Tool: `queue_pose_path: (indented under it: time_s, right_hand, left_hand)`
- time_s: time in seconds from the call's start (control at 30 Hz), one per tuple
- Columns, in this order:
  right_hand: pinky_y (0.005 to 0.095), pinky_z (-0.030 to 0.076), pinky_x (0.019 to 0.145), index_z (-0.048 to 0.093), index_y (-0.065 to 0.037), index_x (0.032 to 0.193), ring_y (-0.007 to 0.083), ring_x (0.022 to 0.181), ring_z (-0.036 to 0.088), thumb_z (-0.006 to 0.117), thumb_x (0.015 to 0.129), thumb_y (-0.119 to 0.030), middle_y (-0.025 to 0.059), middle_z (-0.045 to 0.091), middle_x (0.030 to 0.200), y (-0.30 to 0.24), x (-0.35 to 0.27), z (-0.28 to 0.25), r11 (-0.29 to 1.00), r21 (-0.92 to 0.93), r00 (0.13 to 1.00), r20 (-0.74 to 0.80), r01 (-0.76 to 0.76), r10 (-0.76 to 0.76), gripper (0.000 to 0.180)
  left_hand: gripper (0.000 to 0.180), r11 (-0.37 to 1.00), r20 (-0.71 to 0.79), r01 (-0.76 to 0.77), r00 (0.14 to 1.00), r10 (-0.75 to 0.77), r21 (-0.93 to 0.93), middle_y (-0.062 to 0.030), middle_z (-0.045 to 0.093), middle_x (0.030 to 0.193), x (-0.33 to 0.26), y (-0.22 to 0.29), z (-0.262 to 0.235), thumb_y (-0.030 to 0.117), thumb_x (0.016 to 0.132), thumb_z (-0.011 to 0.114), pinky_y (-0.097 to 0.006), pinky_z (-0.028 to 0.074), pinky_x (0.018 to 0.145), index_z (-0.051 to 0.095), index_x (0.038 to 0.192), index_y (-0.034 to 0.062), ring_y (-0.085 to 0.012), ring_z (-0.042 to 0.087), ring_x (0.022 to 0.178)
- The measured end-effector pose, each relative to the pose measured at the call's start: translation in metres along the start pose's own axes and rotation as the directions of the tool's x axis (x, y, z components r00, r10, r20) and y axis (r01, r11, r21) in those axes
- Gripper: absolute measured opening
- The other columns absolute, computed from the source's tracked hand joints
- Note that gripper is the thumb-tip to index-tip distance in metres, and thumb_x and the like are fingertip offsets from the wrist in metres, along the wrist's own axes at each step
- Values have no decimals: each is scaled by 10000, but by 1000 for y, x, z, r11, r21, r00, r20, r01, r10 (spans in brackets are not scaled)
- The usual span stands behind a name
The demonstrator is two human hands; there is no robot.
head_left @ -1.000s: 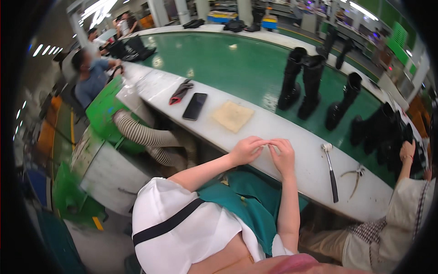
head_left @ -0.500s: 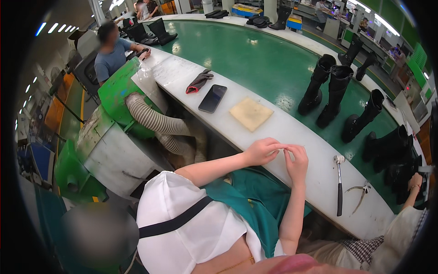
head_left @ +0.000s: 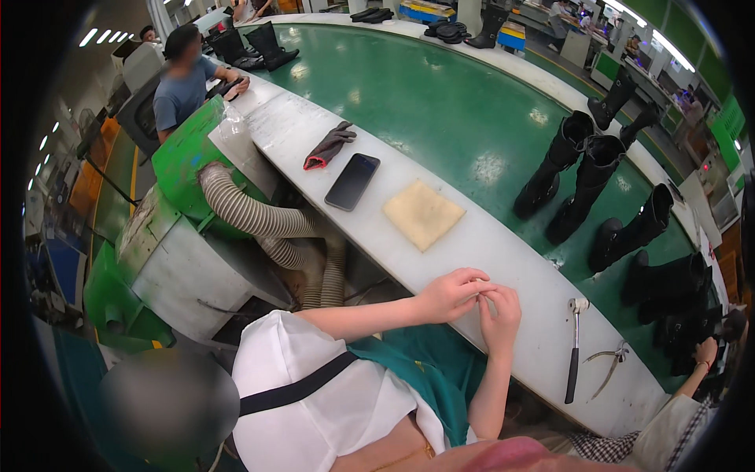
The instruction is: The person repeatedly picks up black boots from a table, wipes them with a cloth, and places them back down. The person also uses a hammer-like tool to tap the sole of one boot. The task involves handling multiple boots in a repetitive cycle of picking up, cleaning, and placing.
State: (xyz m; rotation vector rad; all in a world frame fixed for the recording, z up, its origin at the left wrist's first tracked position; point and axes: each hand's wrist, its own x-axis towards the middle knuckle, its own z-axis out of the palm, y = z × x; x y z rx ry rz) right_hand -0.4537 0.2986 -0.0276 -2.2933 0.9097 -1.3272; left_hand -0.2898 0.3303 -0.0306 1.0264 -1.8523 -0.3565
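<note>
Over the near edge of the white table, my left hand [head_left: 452, 296] and my right hand [head_left: 500, 316] meet at the fingertips. Both have their fingers pinched together; anything between them is too small to make out. Beyond my left hand lies a pale yellow square pad [head_left: 424, 215]. To the right of my right hand, a hammer [head_left: 574, 354] with a black handle rests on the table. Pincers [head_left: 607, 368] with spread handles lie beside it. Farther left are a black phone [head_left: 352, 182] and a dark glove [head_left: 330, 146] with a red cuff.
Tall black boots [head_left: 583, 189] stand on the green surface [head_left: 409, 86] beyond the white table [head_left: 503, 267]. At the right, another person's hand [head_left: 706, 351] touches dark boots. A green machine [head_left: 185, 157] with a ribbed hose [head_left: 244, 212] stands left. A seated person [head_left: 181, 86] works farther off.
The whole view has shifted, so the table, tools and boots sit lower in the picture. My hands stay fingertip to fingertip over the table edge.
</note>
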Motion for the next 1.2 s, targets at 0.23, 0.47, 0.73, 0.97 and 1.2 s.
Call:
queue_pose_path:
  time_s: [0.23,0.47,0.73,0.97,1.2]
  right_hand:
    - [369,461,701,630,-28,867,285,808,579,689,757,-18,97,624,863,-1,1,0,993,-24,993,-16,-117,117,125]
    - [380,454,681,633,-28,870,294,777,579,681,768,-22,104,626,836,3,0,2,991,-15,991,1,-133,134,113]
    - [371,466,682,648,-40,882,289,768,602,683,767,-7,102,651,830,4,4,5,996,5,994,68,-88,88,125]
    - [346,469,673,664,-54,885,261,745,611,695,765,7,86,665,820,-1,4,1,998,4,995,72,-70,69,138]
    - [339,469,674,673,-84,900,249,770,616,698,772,-1,76,669,841,-3,5,3,998,9,992,114,-64,63,155]
  left_hand:
    - [446,997,60,42,997,-39,-58,-150,550,1209,11,-5,13,0,788,606,-378,495,900,586,1230,63,-323,558,1090]
    - [445,992,74,49,996,-41,-116,-147,555,1215,13,-8,12,1,792,601,-386,480,915,577,1234,45,-326,554,1097]
    - [486,999,56,35,998,-35,-12,-154,570,1220,12,-16,-12,-10,782,591,-395,473,919,581,1257,89,-333,565,1079]
    - [441,795,-246,285,953,-176,535,-173,587,1196,-3,-69,-138,79,778,649,-430,464,921,588,1213,44,-341,555,1082]
    - [794,263,-420,627,723,-549,733,-188,502,1348,-44,-133,-222,485,782,696,-502,400,989,412,1420,107,-394,495,1165]
